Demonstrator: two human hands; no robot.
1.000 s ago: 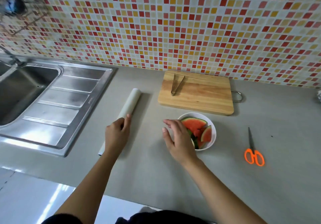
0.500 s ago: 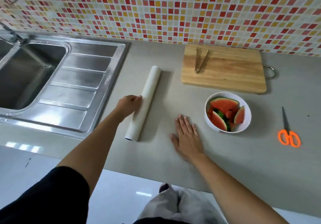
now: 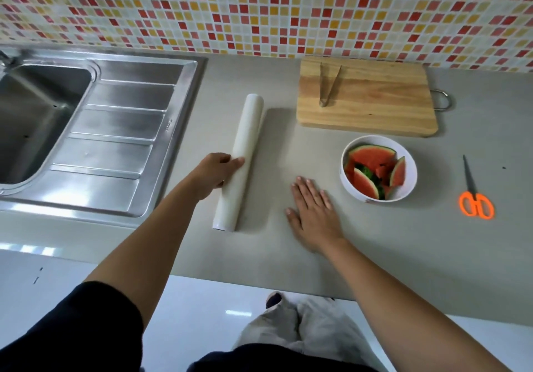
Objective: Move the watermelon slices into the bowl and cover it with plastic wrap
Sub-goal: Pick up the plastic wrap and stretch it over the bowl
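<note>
— While scanning from frame left: steel sink (image 3: 86, 129) upper left, then left hand (image 3: 215, 174) clasped round the plastic wrap roll (image 3: 240, 159) lying on the tabletop (image 3: 403, 250)?
— Yes. Just right of centre, right hand (image 3: 313, 213) released, pressed flat, fingers spread.
— And the watermelon slices (image 3: 372, 169)?
— Already inside the white bowl (image 3: 411, 181), centre right, uncovered. Above it, cutting board (image 3: 375, 103) carrying tongs (image 3: 328, 86). Far right, orange scissors (image 3: 474, 195).

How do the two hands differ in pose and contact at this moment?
The left hand curls around the plastic wrap roll; the right hand lies flat, fingers spread. The left hand touches the roll; the right hand presses the countertop beside the bowl, apart from it. Both are bare.
</note>
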